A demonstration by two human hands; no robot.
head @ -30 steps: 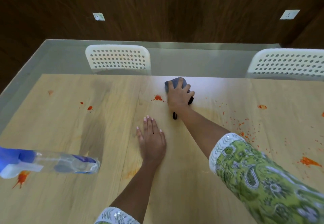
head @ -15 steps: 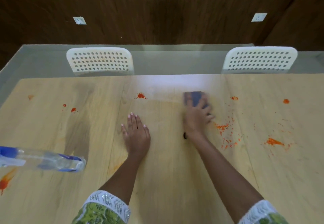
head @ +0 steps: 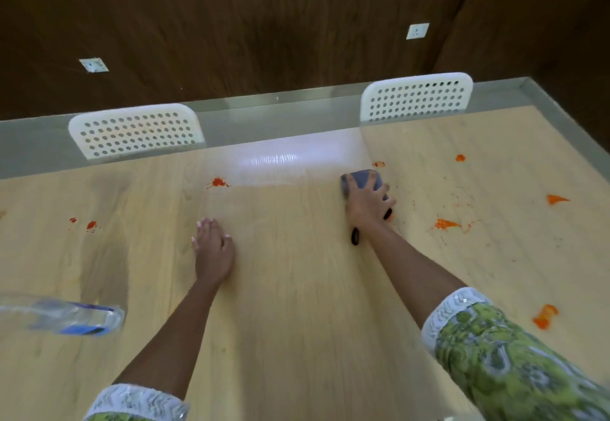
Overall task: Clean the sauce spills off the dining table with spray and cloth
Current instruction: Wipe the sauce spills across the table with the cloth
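Blue cloth (head: 362, 179) under R hand (head: 366, 204), L hand (head: 213, 252) flat

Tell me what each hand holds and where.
The right hand presses the blue cloth from above, fingers spread over its top. The left hand holds nothing, resting on the table.
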